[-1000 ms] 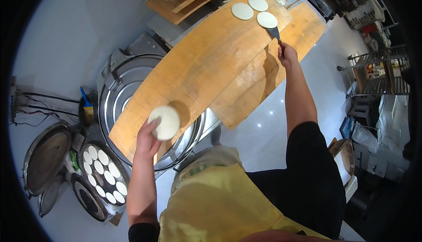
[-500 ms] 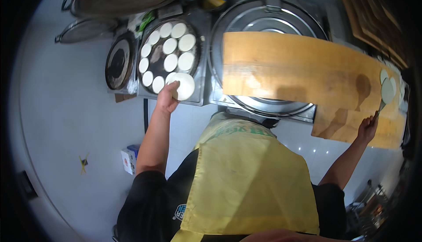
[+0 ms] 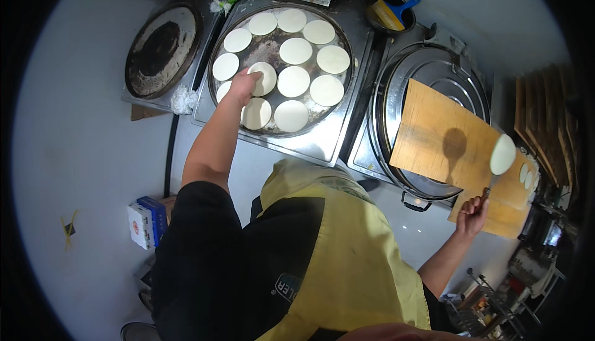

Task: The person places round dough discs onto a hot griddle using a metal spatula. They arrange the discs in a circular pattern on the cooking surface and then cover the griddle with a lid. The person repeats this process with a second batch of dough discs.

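My left hand (image 3: pixel 243 86) reaches over a round griddle (image 3: pixel 215 109) and pinches a flat white dough round (image 3: pixel 266 79) by its left edge, thumb on top. Several similar rounds lie on the griddle, among them one (image 3: pixel 291 116) near its front rim and one (image 3: pixel 293 81) to the right of the hand. Out to the right, my right hand (image 3: pixel 472 217) is wrapped round the handle of a spatula (image 3: pixel 493 182). Another white dough round (image 3: pixel 503 154) rests on its blade, raised above a wooden board (image 3: pixel 427 130), on which its shadow falls.
Beneath the board is a large round metal lid (image 3: pixel 427 68). More dough rounds (image 3: pixel 526 175) lie at the board's far right end. Behind stands a black pot (image 3: pixel 379 1) with a blue-handled brush (image 3: pixel 396 11). A second griddle (image 3: pixel 164 47) is at the left, boxes (image 3: pixel 147 222) below it.
The view has swung left and closer to the griddle. My left hand has moved with a dough round from the griddle's front edge further in. The spatula with its round has come back from the board's end.
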A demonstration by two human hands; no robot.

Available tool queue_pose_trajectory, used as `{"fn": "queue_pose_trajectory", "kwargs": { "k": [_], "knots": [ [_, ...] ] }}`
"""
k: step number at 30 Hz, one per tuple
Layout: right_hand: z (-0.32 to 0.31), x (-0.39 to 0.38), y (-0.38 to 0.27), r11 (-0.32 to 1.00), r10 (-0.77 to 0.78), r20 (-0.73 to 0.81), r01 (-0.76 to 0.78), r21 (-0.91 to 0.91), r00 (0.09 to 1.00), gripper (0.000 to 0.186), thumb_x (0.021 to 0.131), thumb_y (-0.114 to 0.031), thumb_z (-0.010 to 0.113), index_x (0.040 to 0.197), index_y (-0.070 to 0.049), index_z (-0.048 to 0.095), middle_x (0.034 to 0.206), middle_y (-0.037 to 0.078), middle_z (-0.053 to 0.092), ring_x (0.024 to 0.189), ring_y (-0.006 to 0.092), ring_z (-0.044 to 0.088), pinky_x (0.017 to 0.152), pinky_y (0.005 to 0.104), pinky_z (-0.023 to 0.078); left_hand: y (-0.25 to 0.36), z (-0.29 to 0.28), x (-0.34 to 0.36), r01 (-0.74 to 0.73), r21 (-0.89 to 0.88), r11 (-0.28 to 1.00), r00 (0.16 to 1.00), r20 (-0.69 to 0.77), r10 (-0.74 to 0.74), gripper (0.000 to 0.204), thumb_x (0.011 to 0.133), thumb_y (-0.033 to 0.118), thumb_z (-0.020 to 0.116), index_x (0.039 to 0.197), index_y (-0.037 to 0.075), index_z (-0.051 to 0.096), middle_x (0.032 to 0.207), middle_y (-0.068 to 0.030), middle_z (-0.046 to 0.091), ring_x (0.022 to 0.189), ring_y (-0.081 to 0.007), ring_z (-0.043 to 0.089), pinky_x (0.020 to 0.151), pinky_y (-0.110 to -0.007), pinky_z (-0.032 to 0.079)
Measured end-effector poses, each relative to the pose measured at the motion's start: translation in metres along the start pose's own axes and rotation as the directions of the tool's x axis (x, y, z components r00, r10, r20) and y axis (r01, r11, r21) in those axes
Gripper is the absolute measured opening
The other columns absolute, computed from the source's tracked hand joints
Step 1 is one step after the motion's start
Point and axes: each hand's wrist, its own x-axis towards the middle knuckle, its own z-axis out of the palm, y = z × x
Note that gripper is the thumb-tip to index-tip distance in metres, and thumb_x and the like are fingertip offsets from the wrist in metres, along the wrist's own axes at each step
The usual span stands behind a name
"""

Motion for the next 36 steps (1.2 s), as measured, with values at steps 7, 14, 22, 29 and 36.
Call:
{"fn": "queue_pose_trajectory", "kwargs": {
  "k": [7, 14, 22, 29, 36],
  "knots": [
    [0.116, -0.031, 0.022, 0.984, 0.045, 0.045, -0.037, -0.177, 0.998, 0.038, 0.107, -0.027, 0.045, 0.135, -0.003, 0.051, 0.079, 0.001, 0.052, 0.059, 0.0076, 0.042, 0.051, 0.022, 0.034, 0.006, -0.029, 0.047, 0.117, 0.186, 0.975, 0.962, 0.221, -0.158, 0.033, 0.088, 0.01, 0.067, 0.12, 0.004, 0.066, 0.106, -0.01, 0.071, 0.09, -0.0234, 0.069, 0.079, -0.037, 0.055],
    [0.182, -0.017, 0.043, 0.964, 0.101, 0.136, -0.063, -0.26, 0.986, 0.037, 0.105, -0.025, 0.048, 0.133, -0.001, 0.052, 0.077, 0.002, 0.051, 0.057, 0.0083, 0.042, 0.05, 0.0224, 0.034, 0.037, -0.031, 0.074, -0.167, 0.922, 0.349, 0.986, 0.153, 0.067, 0.037, 0.082, 0.025, 0.066, 0.109, 0.0, 0.071, 0.109, -0.0214, 0.071, 0.1, -0.0332, 0.069, 0.085, -0.039, 0.054],
    [0.283, 0.012, 0.139, 0.89, 0.334, 0.307, -0.19, -0.415, 0.891, 0.032, 0.099, -0.018, 0.057, 0.127, -0.001, 0.06, 0.074, 0.003, 0.055, 0.054, 0.0102, 0.046, 0.049, 0.023, 0.036, 0.055, 0.052, -0.032, -0.012, -0.372, 0.928, 0.879, 0.439, 0.188, 0.036, 0.101, 0.028, 0.057, 0.123, -0.001, 0.056, 0.112, -0.0149, 0.067, 0.101, -0.0248, 0.066, 0.089, -0.039, 0.056],
    [0.373, 0.014, 0.215, 0.516, 0.345, 0.311, 0.098, -0.851, 0.886, 0.025, 0.096, -0.015, 0.065, 0.116, 0.001, 0.067, 0.086, 0.004, 0.07, 0.073, 0.0087, 0.062, 0.063, 0.022, 0.047, 0.048, 0.076, -0.068, 0.43, -0.583, 0.69, 0.728, 0.676, 0.117, 0.048, 0.102, 0.029, 0.056, 0.141, 0.003, 0.046, 0.137, -0.0164, 0.056, 0.125, -0.029, 0.057, 0.104, -0.048, 0.049],
    [0.361, 0.019, 0.225, 0.354, 0.233, 0.319, 0.225, -0.908, 0.919, 0.026, 0.095, -0.013, 0.066, 0.116, 0.003, 0.065, 0.101, 0.009, 0.074, 0.089, 0.0116, 0.067, 0.077, 0.0246, 0.052, 0.053, 0.014, -0.02, 0.202, -0.323, 0.925, 0.904, 0.426, -0.048, 0.04, 0.1, 0.016, 0.056, 0.137, 0.002, 0.049, 0.127, -0.0154, 0.063, 0.113, -0.0276, 0.065, 0.095, -0.045, 0.056]
  ]
}}
